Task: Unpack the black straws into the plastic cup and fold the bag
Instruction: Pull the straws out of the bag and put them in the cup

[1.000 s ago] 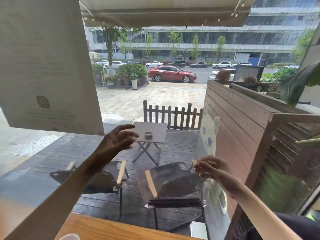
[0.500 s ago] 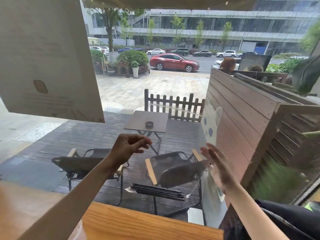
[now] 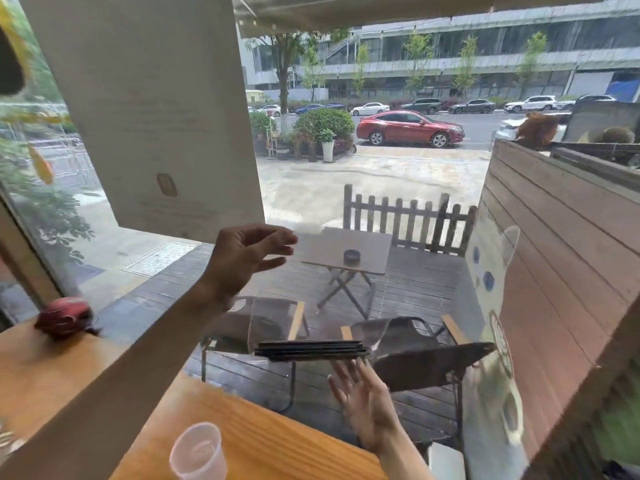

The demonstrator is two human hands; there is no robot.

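Black straws (image 3: 310, 349) lie bunched flat at the bottom of a clear bag (image 3: 277, 306), which hangs in the air in front of the window, above the far edge of the wooden counter (image 3: 277, 441). My left hand (image 3: 247, 258) is raised at the bag's top edge, fingers loosely curled with thumb and fingertips close together; whether they actually pinch the clear film I cannot tell. My right hand (image 3: 363, 400) is below the straws, palm up, fingers straight and spread, their tips just beneath the bundle's right end and holding nothing. Down on the counter near me stands the plastic cup (image 3: 197, 452), upright, well apart from the bag. A red object (image 3: 64, 317), blurred, sits at the counter's left.
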